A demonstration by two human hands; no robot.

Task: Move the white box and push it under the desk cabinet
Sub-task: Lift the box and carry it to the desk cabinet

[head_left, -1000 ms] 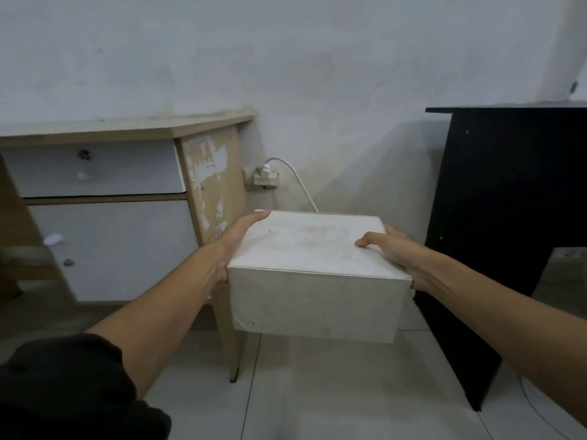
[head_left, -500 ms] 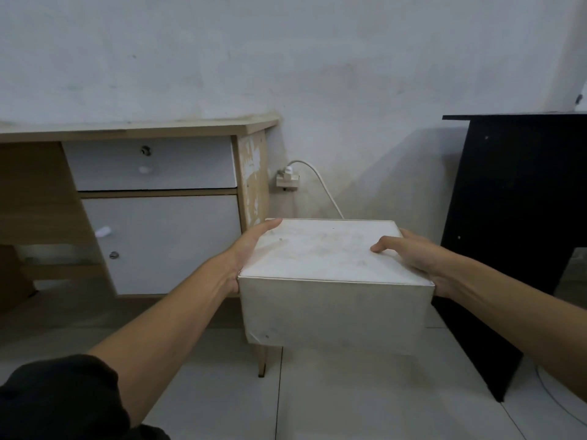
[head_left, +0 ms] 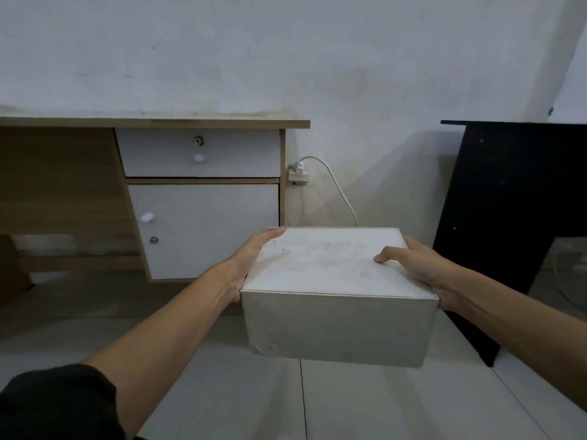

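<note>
I hold the white box (head_left: 336, 290) off the floor, in front of me and right of centre. My left hand (head_left: 251, 265) presses on its left side, thumb along the top edge. My right hand (head_left: 416, 268) grips its right side, thumb resting on the lid. The desk cabinet (head_left: 203, 230), white-fronted with a drawer above a door, stands to the left behind the box under a wooden desk top (head_left: 152, 123). A low gap shows between the cabinet's bottom and the floor.
A black table (head_left: 508, 192) stands at the right against the wall. A wall socket (head_left: 298, 176) with a white cable (head_left: 340, 188) sits between the two desks. The desk's open knee space (head_left: 63, 198) is at far left. Pale floor tiles (head_left: 365, 404) lie below.
The view has swung left: the cabinet now faces me square on and sits closer to centre. The box stays held in both hands, a little lower and to the right in view.
</note>
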